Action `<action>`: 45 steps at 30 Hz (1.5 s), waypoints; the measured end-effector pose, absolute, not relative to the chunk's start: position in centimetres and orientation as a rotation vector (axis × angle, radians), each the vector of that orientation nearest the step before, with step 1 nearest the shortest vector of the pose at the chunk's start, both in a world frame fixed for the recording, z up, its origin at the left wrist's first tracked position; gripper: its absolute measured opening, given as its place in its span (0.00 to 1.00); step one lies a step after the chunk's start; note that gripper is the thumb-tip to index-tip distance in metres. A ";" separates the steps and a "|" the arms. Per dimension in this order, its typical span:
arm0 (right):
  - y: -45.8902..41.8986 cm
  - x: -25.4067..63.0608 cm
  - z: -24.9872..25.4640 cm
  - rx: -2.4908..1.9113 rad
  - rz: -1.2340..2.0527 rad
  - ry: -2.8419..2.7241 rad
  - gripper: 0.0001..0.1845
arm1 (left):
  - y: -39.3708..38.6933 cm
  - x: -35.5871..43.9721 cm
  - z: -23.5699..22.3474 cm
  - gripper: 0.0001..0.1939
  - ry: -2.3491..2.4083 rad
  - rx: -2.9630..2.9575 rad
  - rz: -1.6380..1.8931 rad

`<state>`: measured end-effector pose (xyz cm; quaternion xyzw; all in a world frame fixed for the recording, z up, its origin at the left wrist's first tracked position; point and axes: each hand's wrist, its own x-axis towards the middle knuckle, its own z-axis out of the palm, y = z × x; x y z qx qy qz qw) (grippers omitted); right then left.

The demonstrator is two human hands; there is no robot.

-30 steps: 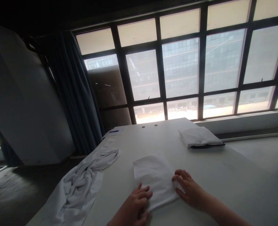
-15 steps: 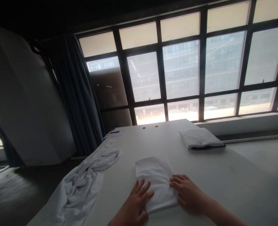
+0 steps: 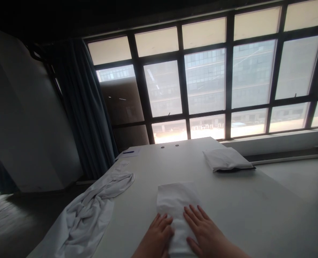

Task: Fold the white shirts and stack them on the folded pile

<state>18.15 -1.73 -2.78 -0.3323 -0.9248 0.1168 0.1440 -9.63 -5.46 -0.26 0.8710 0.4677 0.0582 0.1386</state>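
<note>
2 bare hands side by side on a folded white cloth, the left hand (image 3: 157,233) and the right hand (image 3: 205,233) both open, palms down, fingers spread, pressing flat with no grip. Under them, the folded white cloth (image 3: 177,206), lying on the tabletop (image 3: 266,211) near its closest edge: now a narrower strip than a moment earlier, its length running away from the body. Just left, a crumpled white garment (image 3: 85,215) draped over the tabletop's side edge. Farther off, a folded white bundle (image 3: 224,159) on a dark layer; at the far left corner, a blue pen (image 3: 128,152) on a sheet of paper (image 3: 128,153).
</note>
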 end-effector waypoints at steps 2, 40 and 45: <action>-1.6 18.0 -3.3 -0.963 0.311 -2.636 0.40 | -5.6 -7.5 0.2 0.29 1.447 2.460 0.248; -3.9 16.9 -0.6 -0.723 0.468 -2.756 0.28 | 1.6 -8.9 -0.8 0.14 1.722 2.085 0.755; -5.4 14.0 -4.5 -0.334 0.318 -2.766 0.25 | 2.2 -9.0 -1.1 0.13 1.716 2.070 0.778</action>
